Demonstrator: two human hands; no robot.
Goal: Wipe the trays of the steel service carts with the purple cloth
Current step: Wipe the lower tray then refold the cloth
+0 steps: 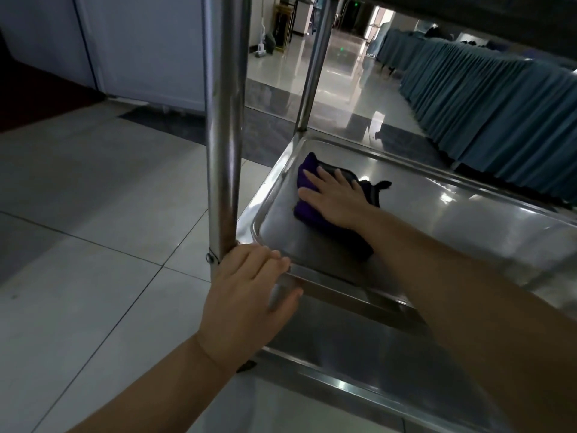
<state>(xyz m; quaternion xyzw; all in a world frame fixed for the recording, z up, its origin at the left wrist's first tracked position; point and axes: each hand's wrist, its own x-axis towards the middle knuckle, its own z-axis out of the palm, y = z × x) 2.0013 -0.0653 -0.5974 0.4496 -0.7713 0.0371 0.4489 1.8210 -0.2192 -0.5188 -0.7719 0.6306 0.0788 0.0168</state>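
i see a pale tiled floor [93, 189] around the steel cart [224, 120], with blue-green skirted tables [487, 120] running along the right. the cart's middle tray [437, 220] fills the centre, a lower tray [390, 364] sits beneath it, and an upright post [223, 151] rises at the near left corner. my right hand [331, 198] lies flat, fingers straight and spread, pressing on the purple cloth [312, 210], which is bunched on the middle tray near its far left corner. my left hand [249, 295] rests at the tray's near left corner just beside the post, fingers bent loosely over the rim and thumb under the edge; i cannot tell whether it truly clamps the rim.
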